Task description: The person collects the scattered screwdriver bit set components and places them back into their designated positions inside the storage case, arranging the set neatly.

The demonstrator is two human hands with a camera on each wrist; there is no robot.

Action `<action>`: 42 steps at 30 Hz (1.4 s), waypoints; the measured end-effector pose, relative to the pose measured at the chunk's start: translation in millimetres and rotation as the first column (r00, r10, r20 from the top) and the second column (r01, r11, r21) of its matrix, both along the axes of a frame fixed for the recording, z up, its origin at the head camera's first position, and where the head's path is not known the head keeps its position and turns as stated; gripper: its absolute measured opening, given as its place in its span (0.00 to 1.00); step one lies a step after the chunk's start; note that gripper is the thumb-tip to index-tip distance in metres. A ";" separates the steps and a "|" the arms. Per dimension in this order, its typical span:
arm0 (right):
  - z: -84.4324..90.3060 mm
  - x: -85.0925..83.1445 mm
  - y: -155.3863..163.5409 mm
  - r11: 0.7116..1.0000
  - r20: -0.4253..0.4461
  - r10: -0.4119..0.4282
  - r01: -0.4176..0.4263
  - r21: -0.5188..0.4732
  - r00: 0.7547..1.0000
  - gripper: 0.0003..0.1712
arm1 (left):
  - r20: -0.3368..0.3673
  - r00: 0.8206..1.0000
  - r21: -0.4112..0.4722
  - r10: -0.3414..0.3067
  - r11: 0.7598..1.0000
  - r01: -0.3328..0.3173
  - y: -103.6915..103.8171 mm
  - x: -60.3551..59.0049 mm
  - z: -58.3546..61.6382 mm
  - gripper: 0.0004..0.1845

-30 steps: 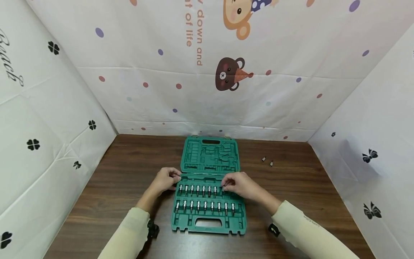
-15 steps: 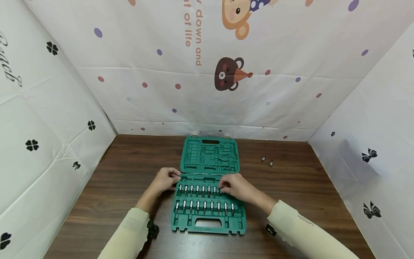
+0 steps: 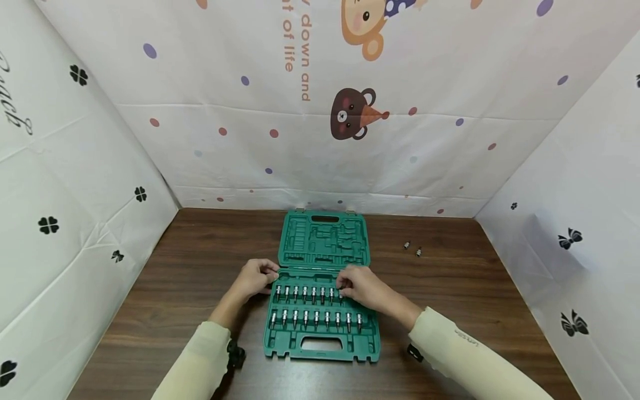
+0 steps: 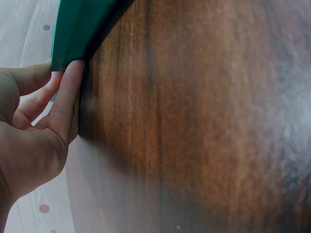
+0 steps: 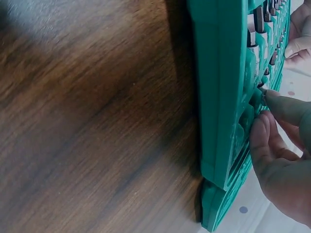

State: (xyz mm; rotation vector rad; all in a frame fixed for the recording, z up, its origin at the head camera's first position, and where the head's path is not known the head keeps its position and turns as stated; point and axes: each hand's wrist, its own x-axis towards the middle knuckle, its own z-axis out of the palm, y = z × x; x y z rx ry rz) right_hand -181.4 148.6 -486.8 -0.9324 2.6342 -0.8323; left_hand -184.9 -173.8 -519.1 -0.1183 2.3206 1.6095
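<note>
An unfolded green socket case (image 3: 322, 355) lies on the table, with two rows of silver bit sockets (image 3: 316, 318) in its near half. At its left edge, near the hinge, my left hand (image 3: 254, 276) grips the rim; the left wrist view has thumb and fingers (image 4: 73, 82) on either side of the green corner. My right hand (image 3: 367, 286) is over the right end of the upper row, fingers curled down at the last bit socket (image 3: 341, 298), mostly hidden under them. Seen from the right wrist, the thumb (image 5: 286, 108) touches that bit socket in its slot.
Two loose bit sockets, one (image 3: 407, 245) left of the other (image 3: 419, 252), lie on the wooden table (image 3: 450, 278) right of the case lid (image 3: 325, 239). Printed white cloth (image 3: 225, 161) walls in the table's back and sides.
My right hand has shifted slightly left along the upper row, and the end of a bit socket now shows below its fingers. The left hand stays on the case edge.
</note>
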 end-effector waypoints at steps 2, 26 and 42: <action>0.0 -0.5 -0.4 1.000 -0.006 -0.012 0.012 0.009 1.000 0.05 | 0.001 1.000 0.001 0.001 1.000 -0.001 -0.2 -0.1 0.2 0.09; 3.6 -15.0 -12.2 0.989 0.097 -0.136 0.130 0.071 0.986 0.12 | -0.002 1.000 0.006 0.006 1.000 -0.006 -0.5 -1.2 -3.0 0.09; 5.6 -8.7 -9.1 0.994 0.076 -0.102 0.099 0.042 0.992 0.09 | 0.001 1.000 0.000 0.017 1.000 -0.017 1.9 -0.2 -2.0 0.08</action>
